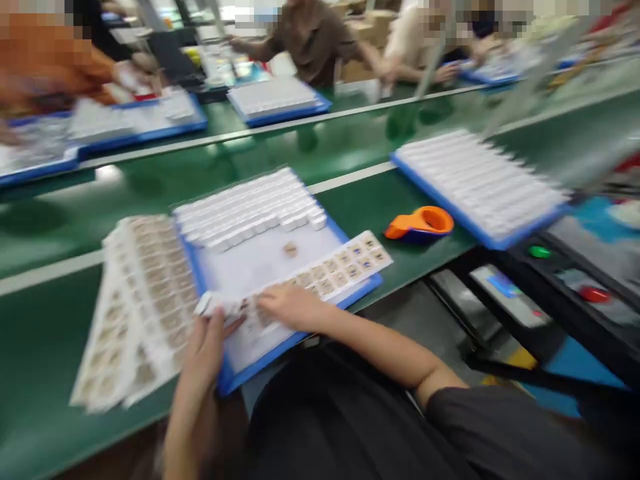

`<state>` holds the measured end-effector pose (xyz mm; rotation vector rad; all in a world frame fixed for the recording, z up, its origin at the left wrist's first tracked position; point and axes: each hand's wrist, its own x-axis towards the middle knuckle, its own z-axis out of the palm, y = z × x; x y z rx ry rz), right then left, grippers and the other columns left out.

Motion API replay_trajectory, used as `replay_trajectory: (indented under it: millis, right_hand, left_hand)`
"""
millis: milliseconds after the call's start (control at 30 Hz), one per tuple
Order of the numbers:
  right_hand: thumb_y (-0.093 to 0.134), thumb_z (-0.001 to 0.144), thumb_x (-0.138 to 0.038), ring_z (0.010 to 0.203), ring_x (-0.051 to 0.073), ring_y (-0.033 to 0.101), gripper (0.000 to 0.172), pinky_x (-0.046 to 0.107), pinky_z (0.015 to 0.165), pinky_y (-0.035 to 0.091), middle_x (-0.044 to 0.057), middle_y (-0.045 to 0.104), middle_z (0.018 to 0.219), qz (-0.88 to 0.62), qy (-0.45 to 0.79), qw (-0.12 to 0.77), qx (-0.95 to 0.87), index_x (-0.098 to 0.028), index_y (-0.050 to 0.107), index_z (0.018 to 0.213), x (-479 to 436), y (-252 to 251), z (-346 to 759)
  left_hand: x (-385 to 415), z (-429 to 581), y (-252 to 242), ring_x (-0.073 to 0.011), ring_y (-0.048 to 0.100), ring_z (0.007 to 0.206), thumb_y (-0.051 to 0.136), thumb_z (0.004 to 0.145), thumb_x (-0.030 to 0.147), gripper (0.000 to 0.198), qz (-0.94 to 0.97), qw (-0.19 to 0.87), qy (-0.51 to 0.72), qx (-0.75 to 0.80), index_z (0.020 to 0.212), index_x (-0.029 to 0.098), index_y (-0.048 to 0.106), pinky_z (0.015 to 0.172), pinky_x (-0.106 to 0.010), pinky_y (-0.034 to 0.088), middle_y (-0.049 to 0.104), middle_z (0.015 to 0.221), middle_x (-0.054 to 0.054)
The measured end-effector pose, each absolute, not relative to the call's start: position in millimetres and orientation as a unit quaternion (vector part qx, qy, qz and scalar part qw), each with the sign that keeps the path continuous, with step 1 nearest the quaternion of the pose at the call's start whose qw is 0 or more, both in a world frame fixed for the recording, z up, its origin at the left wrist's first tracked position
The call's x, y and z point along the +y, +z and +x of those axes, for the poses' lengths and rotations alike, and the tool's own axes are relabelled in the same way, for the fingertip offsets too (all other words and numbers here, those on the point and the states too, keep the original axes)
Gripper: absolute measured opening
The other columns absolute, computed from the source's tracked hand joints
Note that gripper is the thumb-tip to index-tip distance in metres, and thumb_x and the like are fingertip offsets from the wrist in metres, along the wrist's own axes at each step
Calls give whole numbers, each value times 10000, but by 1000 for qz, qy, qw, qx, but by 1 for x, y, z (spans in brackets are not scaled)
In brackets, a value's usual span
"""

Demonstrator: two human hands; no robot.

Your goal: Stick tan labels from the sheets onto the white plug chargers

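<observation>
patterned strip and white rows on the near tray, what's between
In the head view, a small tan piece lies on the tray between the white rows and patterned strip.

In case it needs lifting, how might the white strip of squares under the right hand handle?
The white strip is probably light, as it looks thin. Its far end reaches past the tray's blue rim without obvious droop, so it may have some stiffness. Being long and narrow, it could nevertheless bend if lifted by one end.
</observation>
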<state>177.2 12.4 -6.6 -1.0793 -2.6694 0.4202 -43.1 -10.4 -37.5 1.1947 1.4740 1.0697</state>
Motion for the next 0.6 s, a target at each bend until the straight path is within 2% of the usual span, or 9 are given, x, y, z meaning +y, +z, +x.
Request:
replay_trajectory:
  millis: [67,167,300,433,600]
  right_hand:
    - [560,984,-157,1005,206,639,170,317,886,474,93,689,1047,-387,169,122,-898,-150,655,1125,16,-6,176]
    - [556,979,-142,994,208,633,214,310,847,466,101,688,1068,-377,182,124,-899,-162,670,1160,25,-4,173]
    - [531,1005,-179,942,201,637,185,290,754,438,92,693,1053,-377,170,87,-906,-180,699,1083,28,5,165]
    - [533,1007,-192,895,191,636,158,275,669,388,79,690,1020,-384,139,49,-912,-181,690,1018,28,6,158]
    - [495,1025,-201,883,199,640,167,281,675,397,87,683,978,-389,116,57,-912,-159,657,1011,29,0,157]
  left_hand:
    - [-11,-34,-29,-293,726,1061,624,851,632,469,419,476,475,611,1072,219,595,853,-452,673,665,1175,-98]
    - [-5,-29,-23,-274,679,1127,627,853,647,518,409,503,492,580,1147,224,575,812,-394,678,620,1205,-93]
    - [-3,-28,-10,-263,633,1176,584,904,615,510,417,554,458,556,1226,222,544,849,-389,666,601,1238,-102]
    - [-5,-28,1,-263,572,1265,517,962,574,480,417,585,435,543,1299,232,500,891,-394,651,549,1364,-102]
    - [-5,-29,2,-263,577,1250,516,969,570,452,425,586,428,541,1248,214,537,907,-387,646,553,1350,-100]
